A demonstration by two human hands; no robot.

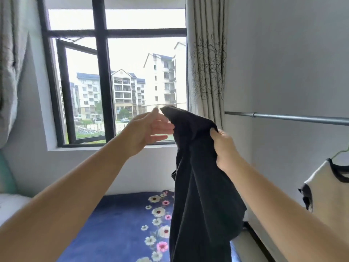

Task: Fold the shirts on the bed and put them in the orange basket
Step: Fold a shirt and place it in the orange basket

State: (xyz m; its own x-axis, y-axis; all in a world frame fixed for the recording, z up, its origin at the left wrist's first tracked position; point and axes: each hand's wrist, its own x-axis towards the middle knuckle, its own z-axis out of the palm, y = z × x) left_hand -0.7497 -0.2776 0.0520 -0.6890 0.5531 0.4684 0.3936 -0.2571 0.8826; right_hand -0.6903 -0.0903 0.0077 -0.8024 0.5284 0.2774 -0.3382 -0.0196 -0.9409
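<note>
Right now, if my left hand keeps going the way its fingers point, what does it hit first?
Most likely the dark shirt: the left hand is open, fingers aimed right at its raised top edge, which the right hand holds up. Depth between them is unclear.

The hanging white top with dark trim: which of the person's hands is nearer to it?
Right. The right hand grips the dark shirt, nearer the white top; the open left hand is farther left.

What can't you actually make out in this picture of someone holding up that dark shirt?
Head view:
- Orange basket: not in frame.
- Dark shirt: its hem is cut off by the bottom edge, and bunching hides its shape.
- Left hand: whether its fingertips touch the cloth is unclear.
- Right hand: its fingers are hidden behind the cloth.
- Bed: mostly hidden by arms and shirt.
- Cream top: cut off by the right edge.
</note>
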